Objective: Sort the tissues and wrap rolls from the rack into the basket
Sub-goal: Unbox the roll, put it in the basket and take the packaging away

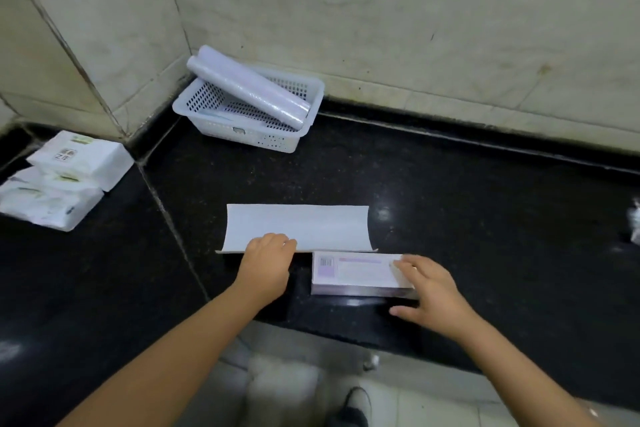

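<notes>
A white perforated basket [242, 130] stands in the back corner of the black counter, with two clear wrap rolls [249, 87] lying slantwise across it. A long wrap box [356, 274] lies near the counter's front edge, its white lid flap [298, 225] open and spread away from me. My left hand [266, 260] rests on the flap's near edge and covers the box's left part. My right hand [426, 291] grips the box's right end, thumb at the front and fingers on top. Several white tissue packs [59, 180] are piled at the far left.
Marbled wall tiles rise behind the counter and form a corner pillar at the left. A seam [166, 208] runs across the counter between the packs and the box. Something white and blurred [635, 225] shows at the right edge. The floor and a shoe [356, 402] lie below.
</notes>
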The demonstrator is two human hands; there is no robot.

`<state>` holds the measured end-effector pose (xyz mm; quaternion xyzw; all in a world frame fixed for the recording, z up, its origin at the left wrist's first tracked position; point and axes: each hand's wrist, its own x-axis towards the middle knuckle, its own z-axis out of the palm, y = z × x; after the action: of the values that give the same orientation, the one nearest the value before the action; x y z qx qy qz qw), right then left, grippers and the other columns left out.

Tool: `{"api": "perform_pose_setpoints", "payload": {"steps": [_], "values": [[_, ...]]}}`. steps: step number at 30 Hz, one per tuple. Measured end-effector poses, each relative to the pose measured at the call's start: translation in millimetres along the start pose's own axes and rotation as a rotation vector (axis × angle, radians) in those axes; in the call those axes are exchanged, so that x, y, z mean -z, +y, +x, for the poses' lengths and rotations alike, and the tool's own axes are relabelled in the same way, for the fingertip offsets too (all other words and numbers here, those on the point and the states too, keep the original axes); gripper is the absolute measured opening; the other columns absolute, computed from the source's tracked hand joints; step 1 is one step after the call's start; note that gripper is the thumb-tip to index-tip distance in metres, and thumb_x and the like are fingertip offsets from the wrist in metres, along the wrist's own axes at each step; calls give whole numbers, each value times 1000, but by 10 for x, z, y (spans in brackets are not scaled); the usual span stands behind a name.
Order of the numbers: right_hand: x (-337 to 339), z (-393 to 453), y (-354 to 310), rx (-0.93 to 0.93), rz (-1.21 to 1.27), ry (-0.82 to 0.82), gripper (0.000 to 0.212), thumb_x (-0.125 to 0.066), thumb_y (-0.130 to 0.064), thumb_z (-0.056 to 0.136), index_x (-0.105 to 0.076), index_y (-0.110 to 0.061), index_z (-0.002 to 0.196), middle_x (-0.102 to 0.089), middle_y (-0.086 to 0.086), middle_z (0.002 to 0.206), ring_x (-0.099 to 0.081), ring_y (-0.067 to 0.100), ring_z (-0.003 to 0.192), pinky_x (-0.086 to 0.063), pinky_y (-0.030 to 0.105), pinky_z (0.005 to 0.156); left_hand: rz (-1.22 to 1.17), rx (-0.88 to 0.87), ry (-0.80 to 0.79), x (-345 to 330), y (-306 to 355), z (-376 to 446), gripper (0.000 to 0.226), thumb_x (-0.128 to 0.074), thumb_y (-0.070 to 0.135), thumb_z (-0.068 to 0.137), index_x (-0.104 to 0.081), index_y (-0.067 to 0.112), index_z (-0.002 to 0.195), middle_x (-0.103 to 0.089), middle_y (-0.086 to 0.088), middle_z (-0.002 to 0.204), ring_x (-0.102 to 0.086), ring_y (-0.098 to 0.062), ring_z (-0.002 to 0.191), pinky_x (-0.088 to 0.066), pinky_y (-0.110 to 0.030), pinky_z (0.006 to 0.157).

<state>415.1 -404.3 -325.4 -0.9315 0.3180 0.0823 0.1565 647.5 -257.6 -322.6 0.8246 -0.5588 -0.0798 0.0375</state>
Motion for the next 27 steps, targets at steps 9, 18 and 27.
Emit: {"api": "perform_pose_setpoints", "payload": {"steps": [9,18,27], "values": [[26,114,166,-51,7,-20,72,-67,-38,73,-36,-17,135,-45,5,125,-47,23,115,-35,33,102,199,121,-144,-24,40,325,19,-39,4,90,-49,20,86,-61,-6,108,-56,-22,102,-44,-30,82],[740,-972,1369,-367,334,208,61,-78,-33,59,-56,-21,115,-43,-9,91,-47,9,87,-35,10,68,-73,-162,76,198,1529,1028,23,-40,14,95,-62,8,100,-62,-7,100,-57,-24,93,-47,-35,73],[1128,-2015,2971,-593,353,374,54,-77,-27,68,-55,-18,116,-45,-3,94,-45,11,88,-29,14,61,-62,-368,99,339,3814,1904,30,-51,11,89,-56,8,119,-52,-13,114,-51,-31,101,-45,-40,71]]}}
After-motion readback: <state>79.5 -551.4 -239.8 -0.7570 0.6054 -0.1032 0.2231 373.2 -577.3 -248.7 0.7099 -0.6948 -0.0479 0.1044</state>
